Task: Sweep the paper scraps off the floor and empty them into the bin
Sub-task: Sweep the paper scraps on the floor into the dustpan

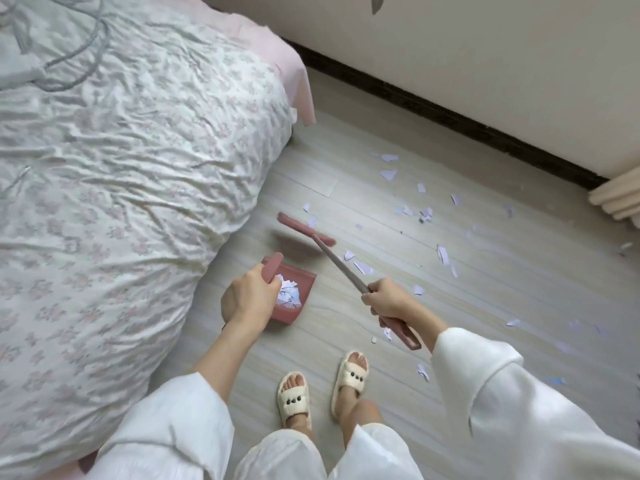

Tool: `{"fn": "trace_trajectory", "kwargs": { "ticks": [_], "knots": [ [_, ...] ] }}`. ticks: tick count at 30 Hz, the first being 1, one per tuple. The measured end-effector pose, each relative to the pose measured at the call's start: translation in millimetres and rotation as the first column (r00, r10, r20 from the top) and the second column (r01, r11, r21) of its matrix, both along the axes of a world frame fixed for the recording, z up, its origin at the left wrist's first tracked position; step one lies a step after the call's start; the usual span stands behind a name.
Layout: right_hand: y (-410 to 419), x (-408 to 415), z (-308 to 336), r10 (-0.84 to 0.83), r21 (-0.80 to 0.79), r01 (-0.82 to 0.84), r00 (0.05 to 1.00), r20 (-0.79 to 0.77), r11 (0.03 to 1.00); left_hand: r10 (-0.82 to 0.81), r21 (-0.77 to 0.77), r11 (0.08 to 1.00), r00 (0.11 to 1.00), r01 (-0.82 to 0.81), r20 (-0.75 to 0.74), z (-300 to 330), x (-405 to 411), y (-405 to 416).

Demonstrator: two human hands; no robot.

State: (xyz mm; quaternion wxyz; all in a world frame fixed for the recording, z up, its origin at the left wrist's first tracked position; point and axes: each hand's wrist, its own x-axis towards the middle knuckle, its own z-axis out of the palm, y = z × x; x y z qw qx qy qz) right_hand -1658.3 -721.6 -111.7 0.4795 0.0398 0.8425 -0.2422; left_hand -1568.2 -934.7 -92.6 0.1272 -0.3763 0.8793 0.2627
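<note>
Underfoot, paper scraps (443, 254) beyond hands gripping dustpan (294, 308) and broom (341, 263).

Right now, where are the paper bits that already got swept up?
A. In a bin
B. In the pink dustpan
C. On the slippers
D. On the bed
B: a heap of white scraps lies inside the pink dustpan, whose handle the left hand grips, while the right hand holds the broom. No bin shows.
</note>
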Motion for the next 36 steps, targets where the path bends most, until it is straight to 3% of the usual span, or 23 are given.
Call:
{"fn": "trace_trajectory", "kwargs": {
  "ticks": [3, 6, 9, 11, 21, 26, 30, 33, 36],
  "knots": [
    [-12, -42, -17, 0.290, 0.129, -0.278, 0.953, -0.086, 0.952, 0.030, -0.028, 0.999, 1.000, -0.030, -0.005, 0, -23, 2],
    [-28, -87, -37, 0.503, 0.260, -0.456, 0.850, -0.157, 0.851, 0.063, -0.062, 0.996, 0.998, -0.064, -0.005, -4, -49, 7],
    [-31, -130, -59, 0.609, 0.301, -0.547, 0.774, -0.174, 0.781, 0.110, -0.092, 0.990, 0.994, -0.110, -0.005, -12, -81, 19],
    [-18, -150, -70, 0.619, 0.281, -0.568, 0.772, -0.145, 0.773, 0.130, -0.114, 0.985, 0.991, -0.130, -0.001, -17, -98, 27],
    [118, -173, -35, 0.448, 0.364, -0.444, 0.891, 0.079, 0.819, 0.159, -0.166, 0.974, 0.987, -0.155, 0.015, -8, -170, 61],
    [146, -177, -2, 0.332, 0.374, -0.335, 0.940, 0.075, 0.865, 0.109, -0.156, 0.982, 0.994, -0.110, -0.016, 8, -193, 72],
    [138, -188, 0, 0.229, 0.351, -0.198, 0.972, -0.048, 0.915, 0.097, -0.136, 0.985, 0.994, -0.103, -0.050, 15, -216, 74],
    [120, -212, -8, -0.053, 0.209, 0.076, 0.992, -0.115, 0.975, 0.075, -0.125, 0.989, 0.994, -0.085, -0.078, 17, -237, 70],
    [96, -255, -13, -0.520, -0.010, 0.520, 0.854, 0.008, 0.854, 0.050, -0.114, 0.992, 0.993, -0.062, -0.108, 16, -273, 59]
  ]
}}
